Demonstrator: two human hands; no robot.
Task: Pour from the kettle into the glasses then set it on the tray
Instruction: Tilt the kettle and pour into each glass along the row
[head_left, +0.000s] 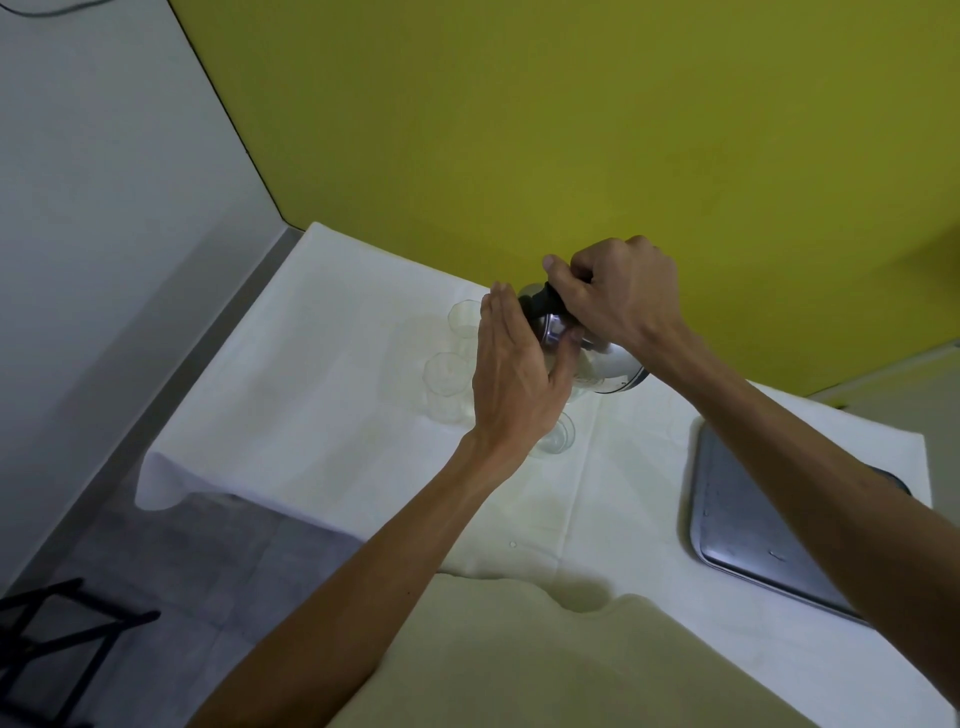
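Observation:
A shiny steel kettle (605, 364) with a black handle is tilted to the left above the table. My right hand (626, 296) grips the black handle at its top. My left hand (514, 371) lies flat against the kettle's left side, fingers together, over the lid area. Three clear glasses stand on the white cloth: one at the back (464, 319), one in the middle (445, 387), and one nearest (557, 435), mostly hidden under my left hand and the kettle. The spout is hidden. A metal tray (737, 525) lies at the right, partly covered by my right forearm.
The table with its white cloth (322, 405) stands against a yellow wall (519, 130). A grey wall and floor are to the left, with a black stand (47, 649) at the lower left. A cream cloth (519, 665) lies at the table's near edge.

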